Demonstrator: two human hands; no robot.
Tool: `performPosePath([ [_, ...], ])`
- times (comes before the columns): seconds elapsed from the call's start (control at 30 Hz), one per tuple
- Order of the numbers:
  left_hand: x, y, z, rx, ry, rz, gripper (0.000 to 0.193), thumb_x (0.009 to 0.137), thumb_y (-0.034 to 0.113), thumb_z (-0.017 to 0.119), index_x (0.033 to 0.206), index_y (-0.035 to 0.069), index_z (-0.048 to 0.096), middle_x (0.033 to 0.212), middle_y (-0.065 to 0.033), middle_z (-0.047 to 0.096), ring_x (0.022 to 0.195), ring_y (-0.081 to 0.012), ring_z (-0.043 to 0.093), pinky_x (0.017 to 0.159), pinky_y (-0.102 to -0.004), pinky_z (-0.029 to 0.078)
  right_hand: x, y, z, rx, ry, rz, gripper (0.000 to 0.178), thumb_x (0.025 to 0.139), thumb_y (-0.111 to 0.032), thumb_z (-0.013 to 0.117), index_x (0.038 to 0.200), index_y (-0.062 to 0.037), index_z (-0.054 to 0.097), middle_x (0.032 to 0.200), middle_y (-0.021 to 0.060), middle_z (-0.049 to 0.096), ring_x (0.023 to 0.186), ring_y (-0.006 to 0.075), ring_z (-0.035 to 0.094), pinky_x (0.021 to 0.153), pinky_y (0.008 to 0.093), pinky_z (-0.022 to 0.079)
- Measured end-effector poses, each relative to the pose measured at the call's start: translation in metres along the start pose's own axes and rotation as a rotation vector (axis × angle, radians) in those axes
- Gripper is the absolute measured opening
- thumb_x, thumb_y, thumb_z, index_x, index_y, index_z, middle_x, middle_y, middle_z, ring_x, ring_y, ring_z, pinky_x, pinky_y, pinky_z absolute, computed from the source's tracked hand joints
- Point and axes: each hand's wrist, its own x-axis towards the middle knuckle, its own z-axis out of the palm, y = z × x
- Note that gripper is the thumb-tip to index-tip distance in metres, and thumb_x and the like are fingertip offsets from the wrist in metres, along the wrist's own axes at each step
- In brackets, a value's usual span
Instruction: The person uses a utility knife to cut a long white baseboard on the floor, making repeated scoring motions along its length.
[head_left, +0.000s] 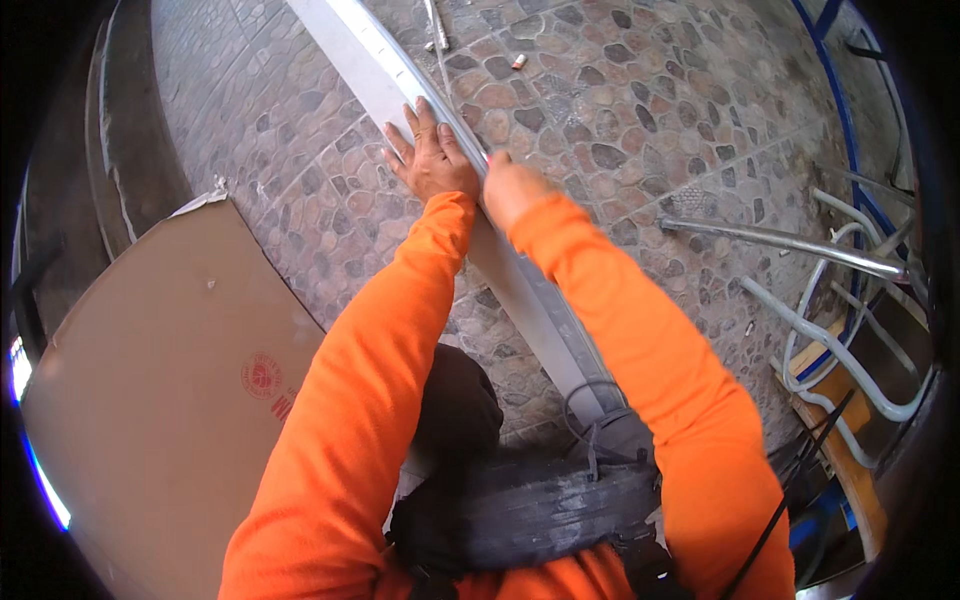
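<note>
A long grey-white board (345, 60) runs slantwise across the floor, from the top of the view down toward my knees. Along its right side lies a long shiny metal strip (385, 50), like a straightedge. My left hand (432, 160) rests on the board and strip with fingers stretched and spread, pressing from above. Just right of it, at the strip's outer edge, my right hand (515, 190) is closed in a fist. A small red bit shows at its front; the rest of what it grips is hidden by the fist.
At the left stands a big brown cardboard sheet (180, 360). Bent grey metal tubes (850, 350), a straight chrome tube (790, 240) and wooden pieces (850, 470) crowd the right. The floor (590, 110) is stone-patterned, with small debris. My dark-clad knee (455, 400) is beside the board.
</note>
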Motion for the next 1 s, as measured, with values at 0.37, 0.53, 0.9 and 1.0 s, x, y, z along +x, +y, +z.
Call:
performPosePath([
  [0.37, -0.009, 0.008, -0.003, -0.049, -0.067, -0.057, 0.049, 0.097, 0.028, 0.040, 0.145, 0.019, 0.039, 0.152, -0.0059, 0.033, 0.145, -0.0334, 0.014, 0.117, -0.0483, 0.001, -0.153, 0.112, 0.020, -0.109, -0.216, 0.136, 0.022, 0.093, -0.011, 0.040, 0.110, 0.0017, 0.042, 0.085, 0.0291, 0.065, 0.082, 0.0465, 0.065, 0.076, 0.0542, 0.050],
  [0.53, 0.004, -0.017, -0.023, 0.045, -0.037, -0.026, 0.049, 0.097, 0.027, 0.041, 0.145, 0.019, 0.039, 0.152, -0.0063, 0.034, 0.145, -0.0337, 0.014, 0.116, -0.0497, 0.001, -0.129, 0.068, -0.018, -0.041, -0.113, -0.084, 0.023, 0.089, -0.006, 0.044, 0.109, 0.0057, 0.043, 0.078, 0.0285, 0.064, 0.074, 0.0458, 0.064, 0.064, 0.0510, 0.052],
  [0.9, -0.005, -0.017, -0.001, 0.050, -0.011, 0.010, 0.048, 0.094, 0.026, 0.044, 0.141, 0.016, 0.045, 0.149, -0.0069, 0.039, 0.143, -0.0356, 0.019, 0.116, -0.0515, 0.006, 0.111, -0.103, -0.053, -0.179, -0.061, -0.202, 0.053, 0.084, -0.017, 0.062, 0.125, 0.0112, 0.044, 0.113, 0.0295, 0.061, 0.106, 0.0376, 0.062, 0.088, 0.0416, 0.052],
  [1.0, -0.005, -0.023, 0.002, 0.084, -0.025, 0.027, 0.046, 0.093, 0.023, 0.044, 0.139, 0.016, 0.048, 0.149, -0.0053, 0.039, 0.143, -0.0351, 0.020, 0.116, -0.0515, 0.008, 0.116, -0.105, -0.053, -0.251, -0.159, -0.212, 0.058, 0.082, -0.018, 0.066, 0.129, 0.0088, 0.045, 0.117, 0.0287, 0.060, 0.110, 0.0374, 0.061, 0.092, 0.0408, 0.050],
])
